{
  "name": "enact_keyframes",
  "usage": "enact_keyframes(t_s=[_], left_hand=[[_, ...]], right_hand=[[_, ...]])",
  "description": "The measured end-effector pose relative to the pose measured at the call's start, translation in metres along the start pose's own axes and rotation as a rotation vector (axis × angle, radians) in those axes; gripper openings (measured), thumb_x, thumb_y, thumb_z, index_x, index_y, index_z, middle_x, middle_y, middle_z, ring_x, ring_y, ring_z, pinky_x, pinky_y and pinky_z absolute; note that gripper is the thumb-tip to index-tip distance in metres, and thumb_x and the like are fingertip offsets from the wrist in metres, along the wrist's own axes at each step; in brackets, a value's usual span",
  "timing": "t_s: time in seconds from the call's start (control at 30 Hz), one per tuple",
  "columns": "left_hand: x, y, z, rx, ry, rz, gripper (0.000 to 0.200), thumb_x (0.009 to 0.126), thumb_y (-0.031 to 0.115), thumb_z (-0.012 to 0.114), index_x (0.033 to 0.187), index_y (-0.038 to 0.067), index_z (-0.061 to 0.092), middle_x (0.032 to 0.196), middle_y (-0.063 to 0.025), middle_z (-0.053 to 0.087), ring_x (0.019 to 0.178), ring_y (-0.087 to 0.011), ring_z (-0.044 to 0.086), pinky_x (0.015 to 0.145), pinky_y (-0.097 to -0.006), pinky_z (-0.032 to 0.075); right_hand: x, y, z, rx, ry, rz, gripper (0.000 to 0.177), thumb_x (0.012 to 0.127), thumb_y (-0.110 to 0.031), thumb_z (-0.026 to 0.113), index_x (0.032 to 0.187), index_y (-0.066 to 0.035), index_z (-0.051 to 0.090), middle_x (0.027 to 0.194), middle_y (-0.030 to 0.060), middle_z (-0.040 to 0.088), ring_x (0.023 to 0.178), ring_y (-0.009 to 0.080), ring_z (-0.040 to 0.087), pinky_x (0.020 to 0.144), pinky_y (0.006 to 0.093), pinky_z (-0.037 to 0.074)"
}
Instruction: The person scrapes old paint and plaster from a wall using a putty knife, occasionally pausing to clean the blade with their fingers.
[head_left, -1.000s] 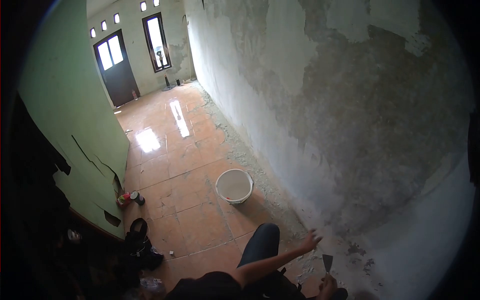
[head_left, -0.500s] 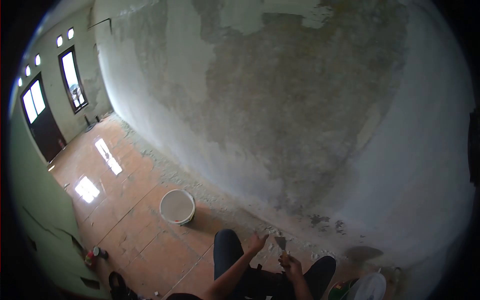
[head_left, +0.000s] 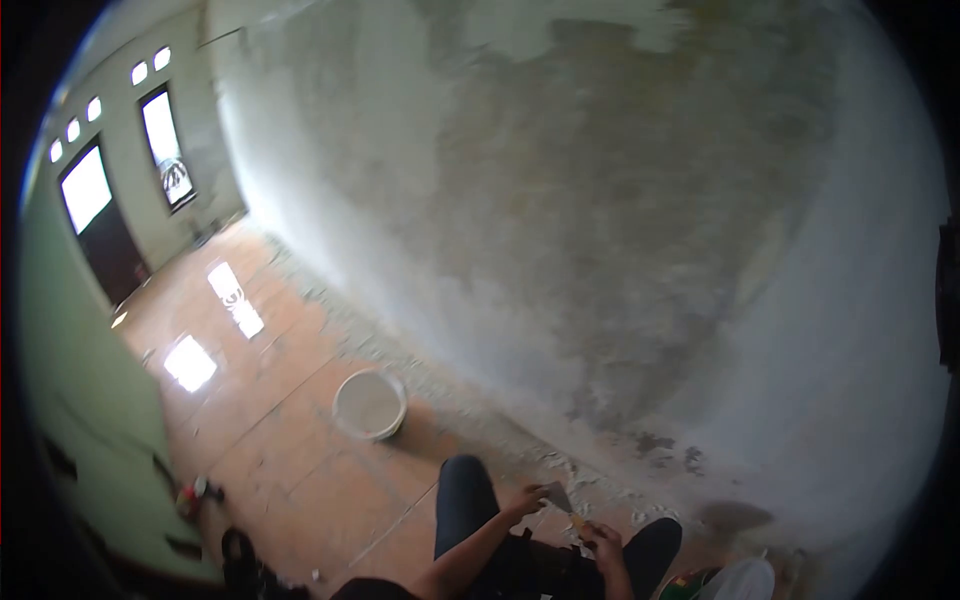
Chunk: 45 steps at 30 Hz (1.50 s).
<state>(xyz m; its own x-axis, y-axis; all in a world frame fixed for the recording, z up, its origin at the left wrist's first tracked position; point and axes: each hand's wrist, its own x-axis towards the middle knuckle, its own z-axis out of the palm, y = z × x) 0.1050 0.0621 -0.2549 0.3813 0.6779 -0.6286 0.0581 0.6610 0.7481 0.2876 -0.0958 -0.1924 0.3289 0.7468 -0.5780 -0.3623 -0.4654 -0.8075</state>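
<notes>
Patchy wall [head_left: 600, 250] blurred; rt hand [head_left: 601, 541] grips scraper [head_left: 559, 497], lt hand [head_left: 525, 498] at its blade, grip unclear.

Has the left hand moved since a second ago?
Yes. The left hand has drawn back from the wall toward the knee, now at the scraper.

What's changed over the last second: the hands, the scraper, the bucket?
The left hand, stretched open toward the foot of the wall a second ago, has drawn back to the blade of the scraper; blur hides whether it grips. The head has turned toward the wall. Unchanged: the right hand holds the scraper's handle; the white bucket stands on the tiles.
</notes>
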Motion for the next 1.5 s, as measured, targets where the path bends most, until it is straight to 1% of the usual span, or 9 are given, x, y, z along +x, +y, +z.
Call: enact_keyframes(t_s=[0.2, 0.33, 0.4, 0.6, 0.67, 0.93, 1.07, 1.37, 1.5], left_hand=[[0.021, -0.009, 0.010, 0.146, -0.025, 0.196, 0.030, 0.087, 0.023, 0.065, 0.108, 0.002, 0.067, 0.091, -0.0052, 0.067, 0.080, -0.0128, 0.060, 0.070, -0.0283, 0.049], [0.006, 0.000, 0.012, 0.078, -0.141, 0.209, 0.027, 0.086, 0.022, 0.066, 0.105, 0.003, 0.068, 0.088, -0.0045, 0.067, 0.077, -0.0128, 0.060, 0.069, -0.0291, 0.049], [-0.006, 0.011, 0.013, 0.201, -0.132, 0.206, 0.027, 0.087, 0.023, 0.065, 0.104, 0.003, 0.069, 0.088, -0.0045, 0.067, 0.076, -0.0131, 0.060, 0.068, -0.0298, 0.049], [0.024, -0.010, -0.002, 0.127, 0.076, 0.262, 0.033, 0.092, 0.032, 0.061, 0.100, 0.001, 0.069, 0.081, -0.0040, 0.065, 0.069, -0.0130, 0.056, 0.063, -0.0302, 0.044], [-0.032, 0.049, 0.018, 0.266, 0.249, 0.174, 0.036, 0.094, 0.032, 0.058, 0.098, -0.002, 0.068, 0.081, -0.0052, 0.065, 0.072, -0.0121, 0.056, 0.066, -0.0302, 0.045], [-0.001, 0.019, 0.009, 0.328, 0.088, 0.343, 0.033, 0.091, 0.027, 0.063, 0.091, -0.006, 0.068, 0.076, -0.0055, 0.064, 0.072, -0.0123, 0.055, 0.068, -0.0311, 0.044], [-0.009, 0.023, 0.014, 0.396, 0.064, 0.402, 0.031, 0.091, 0.025, 0.063, 0.091, -0.006, 0.068, 0.074, -0.0044, 0.063, 0.070, -0.0118, 0.054, 0.066, -0.0307, 0.044], [-0.011, 0.029, 0.016, 0.300, 0.100, 0.302, 0.031, 0.094, 0.025, 0.059, 0.091, -0.004, 0.068, 0.070, -0.0035, 0.059, 0.068, -0.0102, 0.053, 0.064, -0.0304, 0.043], [-0.003, 0.050, 0.005, 0.151, 0.217, 0.477, 0.031, 0.098, 0.023, 0.053, 0.081, -0.002, 0.062, 0.069, -0.0034, 0.057, 0.066, -0.0113, 0.051, 0.063, -0.0309, 0.043]], right_hand=[[0.026, -0.008, -0.041, 0.020, 0.114, -0.344, 0.021, 0.082, -0.012, 0.068, 0.099, -0.001, 0.062, 0.080, 0.0059, 0.060, 0.070, 0.0139, 0.059, 0.063, 0.0248, 0.047], [0.030, -0.038, -0.038, 0.047, 0.171, -0.248, 0.020, 0.087, -0.014, 0.067, 0.096, 0.003, 0.064, 0.087, 0.0098, 0.065, 0.077, 0.0191, 0.060, 0.069, 0.0313, 0.050], [0.041, -0.036, -0.034, -0.040, 0.385, -0.126, 0.018, 0.083, -0.012, 0.068, 0.097, -0.002, 0.062, 0.077, 0.0045, 0.058, 0.063, 0.0133, 0.056, 0.058, 0.0244, 0.046], [0.033, -0.020, -0.015, 0.147, 0.107, -0.231, 0.022, 0.086, -0.015, 0.067, 0.102, 0.000, 0.063, 0.083, 0.0062, 0.064, 0.067, 0.0144, 0.061, 0.060, 0.0249, 0.050], [0.035, -0.019, -0.009, -0.069, 0.062, -0.312, 0.021, 0.088, -0.015, 0.065, 0.102, 0.001, 0.063, 0.086, 0.0070, 0.065, 0.069, 0.0142, 0.062, 0.063, 0.0258, 0.051], [0.025, -0.016, -0.008, -0.240, -0.149, -0.211, 0.027, 0.087, -0.024, 0.071, 0.105, -0.005, 0.064, 0.091, 0.0066, 0.065, 0.071, 0.0130, 0.063, 0.063, 0.0280, 0.050], [0.022, -0.015, 0.004, -0.765, -0.190, -0.360, 0.035, 0.085, -0.032, 0.074, 0.108, -0.007, 0.064, 0.085, 0.0105, 0.067, 0.071, 0.0177, 0.064, 0.065, 0.0302, 0.049], [0.023, -0.017, -0.011, -0.739, 0.007, -0.581, 0.038, 0.085, -0.032, 0.073, 0.111, -0.006, 0.065, 0.083, 0.0121, 0.067, 0.072, 0.0209, 0.065, 0.066, 0.0324, 0.050], [0.015, -0.062, -0.049, -0.501, 0.467, -0.735, 0.035, 0.087, -0.035, 0.068, 0.108, -0.007, 0.064, 0.075, 0.0092, 0.064, 0.066, 0.0199, 0.063, 0.062, 0.0329, 0.048]])
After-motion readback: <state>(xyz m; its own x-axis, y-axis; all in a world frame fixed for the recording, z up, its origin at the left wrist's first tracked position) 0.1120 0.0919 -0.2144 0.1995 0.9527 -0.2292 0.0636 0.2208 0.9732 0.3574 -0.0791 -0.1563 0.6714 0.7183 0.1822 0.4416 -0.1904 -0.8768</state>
